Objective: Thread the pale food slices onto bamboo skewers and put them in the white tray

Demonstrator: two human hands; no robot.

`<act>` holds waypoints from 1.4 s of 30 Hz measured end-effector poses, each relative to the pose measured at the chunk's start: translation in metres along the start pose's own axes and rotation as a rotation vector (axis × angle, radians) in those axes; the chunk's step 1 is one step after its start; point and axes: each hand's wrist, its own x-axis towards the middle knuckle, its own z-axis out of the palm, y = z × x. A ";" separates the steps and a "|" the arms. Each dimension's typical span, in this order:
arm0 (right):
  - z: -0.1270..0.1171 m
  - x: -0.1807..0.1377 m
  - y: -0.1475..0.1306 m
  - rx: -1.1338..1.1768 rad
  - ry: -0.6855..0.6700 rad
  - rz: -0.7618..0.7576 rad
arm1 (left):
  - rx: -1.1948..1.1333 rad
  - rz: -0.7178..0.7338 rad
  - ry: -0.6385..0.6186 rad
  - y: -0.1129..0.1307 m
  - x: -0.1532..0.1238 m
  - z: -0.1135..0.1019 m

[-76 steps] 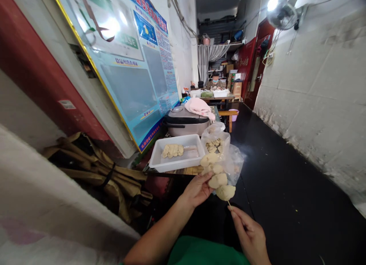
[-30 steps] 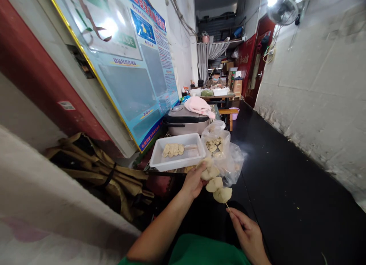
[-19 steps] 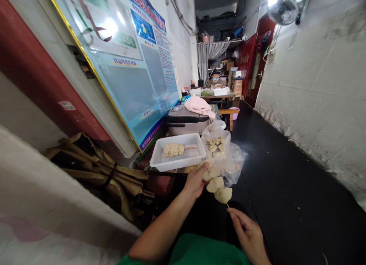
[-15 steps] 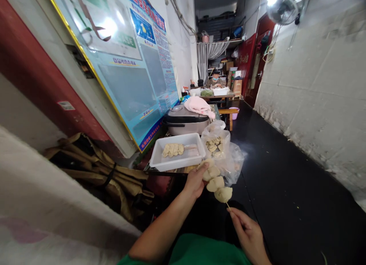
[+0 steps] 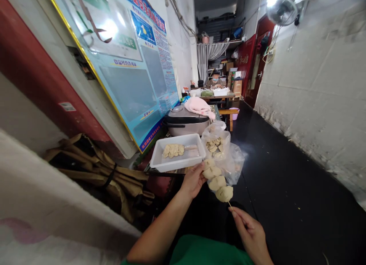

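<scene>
My right hand (image 5: 248,228) pinches the bare lower end of a thin skewer (image 5: 230,205). Several pale, round, flat slices (image 5: 224,194) are threaded along it, and it slants up to the left. At its far end, my left hand (image 5: 193,181) holds the uppermost slices, thumb on top and the other fingers partly hidden. Just beyond lies a clear plastic bag (image 5: 225,137) with more such slices inside. To its left, a white tray (image 5: 160,165) contains loaded skewers of slices (image 5: 173,150) side by side, their sticks pointing right.
Behind the tray stands a grey-brown lidded appliance (image 5: 187,127) with a pink cloth (image 5: 197,105) on it. Folded tan fabric (image 5: 100,177) leans at the left, below a blue wall poster (image 5: 128,82). Farther back, a person (image 5: 215,81) sits behind another table. Dark floor (image 5: 286,181) extends to the right.
My left hand has shifted slightly left, its fingers less wrapped over the uppermost slices. The skewer and my right hand have moved very slightly to the right.
</scene>
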 end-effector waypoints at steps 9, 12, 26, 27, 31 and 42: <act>-0.001 -0.002 -0.005 0.004 -0.047 -0.038 | 0.017 0.073 0.058 0.000 0.001 0.001; 0.000 -0.003 -0.004 -0.004 -0.069 -0.027 | 0.009 0.072 0.034 0.002 -0.002 0.003; 0.002 -0.004 -0.004 0.006 -0.101 0.001 | 0.076 0.101 0.045 0.004 0.004 -0.006; 0.002 -0.004 -0.005 0.005 -0.108 0.006 | 0.071 0.113 0.060 0.003 0.004 -0.007; 0.003 -0.005 -0.008 0.010 -0.118 0.033 | 0.040 0.113 0.096 0.002 0.006 -0.008; 0.006 0.000 -0.012 0.088 -0.122 0.143 | -0.091 -0.099 0.073 0.010 0.001 -0.020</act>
